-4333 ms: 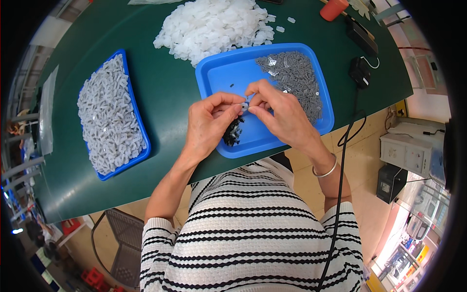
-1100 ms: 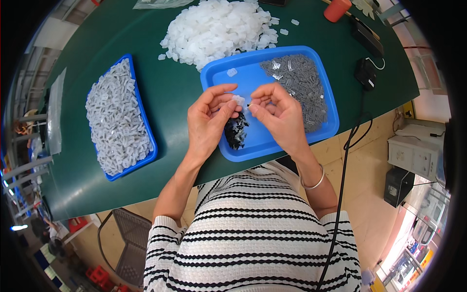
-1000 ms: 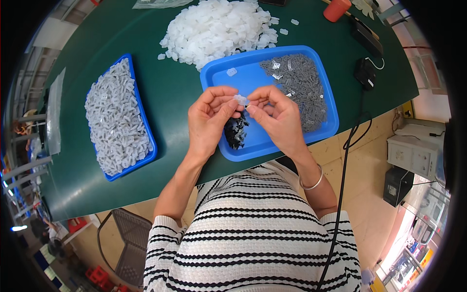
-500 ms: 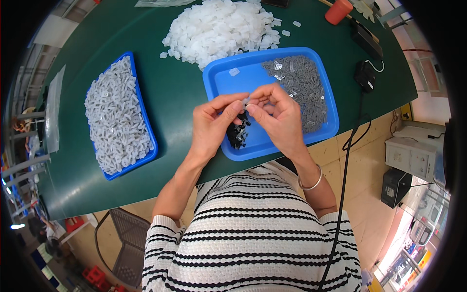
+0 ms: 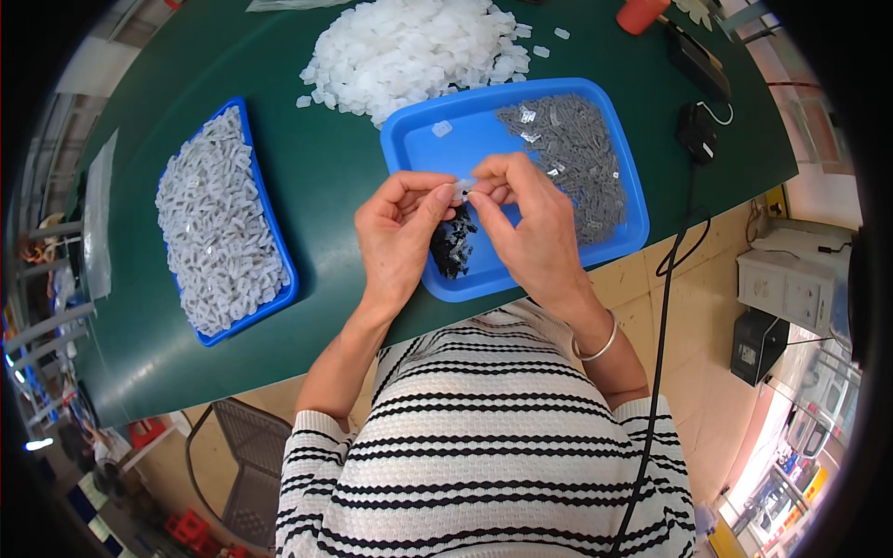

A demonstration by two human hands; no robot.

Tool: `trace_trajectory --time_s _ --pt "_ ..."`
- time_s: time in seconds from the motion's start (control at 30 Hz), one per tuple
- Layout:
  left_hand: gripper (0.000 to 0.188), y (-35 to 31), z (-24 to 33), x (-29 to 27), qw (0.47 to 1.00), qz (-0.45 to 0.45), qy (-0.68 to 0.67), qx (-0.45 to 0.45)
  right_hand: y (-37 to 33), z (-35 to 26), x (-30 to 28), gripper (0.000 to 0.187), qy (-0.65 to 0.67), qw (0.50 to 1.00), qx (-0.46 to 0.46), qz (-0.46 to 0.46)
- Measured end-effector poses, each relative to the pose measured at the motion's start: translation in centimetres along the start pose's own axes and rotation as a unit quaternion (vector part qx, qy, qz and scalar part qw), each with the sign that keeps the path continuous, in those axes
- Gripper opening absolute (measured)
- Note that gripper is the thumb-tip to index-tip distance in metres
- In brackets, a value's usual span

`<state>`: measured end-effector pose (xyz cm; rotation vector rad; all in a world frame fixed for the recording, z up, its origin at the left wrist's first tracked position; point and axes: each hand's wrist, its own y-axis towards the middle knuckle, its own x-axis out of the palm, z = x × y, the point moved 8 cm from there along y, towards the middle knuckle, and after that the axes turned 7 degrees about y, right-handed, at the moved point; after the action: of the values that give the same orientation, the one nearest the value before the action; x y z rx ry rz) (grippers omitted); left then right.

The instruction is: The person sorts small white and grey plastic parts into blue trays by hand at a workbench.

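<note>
My left hand pinches a small translucent white plastic piece between thumb and index finger. The thumb and fingertips of my right hand close on the right end of that piece. A tiny dark spot shows at its lower edge, too small to name. Both hands are above a blue tray. Black film-like scraps lie in it beside my left fingers. Many small grey pieces fill its right side, with a few shiny bits among them. One loose white piece rests near its upper left.
Beyond the tray is a heap of translucent white pieces on the green table. A second blue tray at left is full of light grey pieces. Black cable hangs at right. A red cylinder stands far right; a chair is lower left.
The view has shifted slightly. Both hands stay together over the tray, and my right index finger has straightened a little. More of the white piece shows between the fingertips.
</note>
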<state>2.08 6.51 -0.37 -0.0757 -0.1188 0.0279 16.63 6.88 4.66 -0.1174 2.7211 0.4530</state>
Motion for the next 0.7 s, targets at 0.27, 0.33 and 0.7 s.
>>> trace_trajectory --time_s 0.27,0.33,0.7 --pt "0.012 -0.4 0.1 0.0 1.0 0.003 0.012 0.004 0.2 -0.3 0.1 0.024 -0.011 0.999 -0.033 -0.003" --pt "0.011 -0.6 0.1 0.0 1.0 0.005 0.019 -0.003 0.2 -0.3 0.2 0.025 -0.014 0.999 -0.028 -0.01" --pt "0.014 -0.4 -0.5 0.0 1.0 0.011 -0.023 0.004 -0.3 2.4 0.8 0.034 0.144 0.987 0.076 0.003"
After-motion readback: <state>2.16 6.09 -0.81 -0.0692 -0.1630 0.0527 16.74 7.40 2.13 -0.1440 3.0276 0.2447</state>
